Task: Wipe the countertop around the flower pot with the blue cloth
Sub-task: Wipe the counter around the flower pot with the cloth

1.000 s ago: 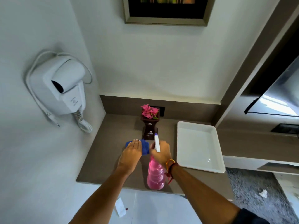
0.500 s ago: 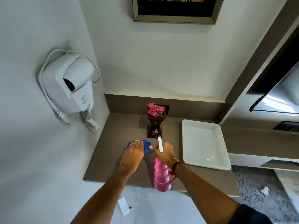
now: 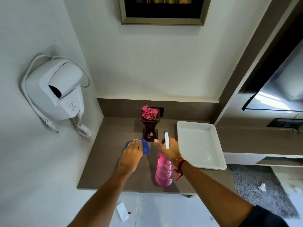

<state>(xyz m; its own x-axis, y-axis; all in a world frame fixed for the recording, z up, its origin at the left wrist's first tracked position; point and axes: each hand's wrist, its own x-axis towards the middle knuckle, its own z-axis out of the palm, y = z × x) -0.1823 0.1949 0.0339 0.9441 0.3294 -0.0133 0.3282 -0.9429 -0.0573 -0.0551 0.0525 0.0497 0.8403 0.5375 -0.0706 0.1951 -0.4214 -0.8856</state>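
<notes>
A dark brown flower pot (image 3: pixel 150 130) with pink flowers stands at the back of the brown countertop (image 3: pixel 106 161). My left hand (image 3: pixel 132 154) lies flat, palm down, on the blue cloth (image 3: pixel 146 146), pressing it to the counter just left of and in front of the pot. My right hand (image 3: pixel 170 149) grips the neck of a pink spray bottle (image 3: pixel 164 172) with a white nozzle, held upright just right of the cloth and in front of the pot.
A white rectangular tray (image 3: pixel 199 145) sits on the counter to the right. A white wall-mounted hair dryer (image 3: pixel 57 90) with a coiled cord hangs on the left wall. A framed picture (image 3: pixel 162 12) hangs above. A grey rug (image 3: pixel 259 189) lies on the floor at right.
The view has shifted, so everything sits further right in frame. My left hand stays flat on the cloth beside the pot, and my right hand still holds the spray bottle.
</notes>
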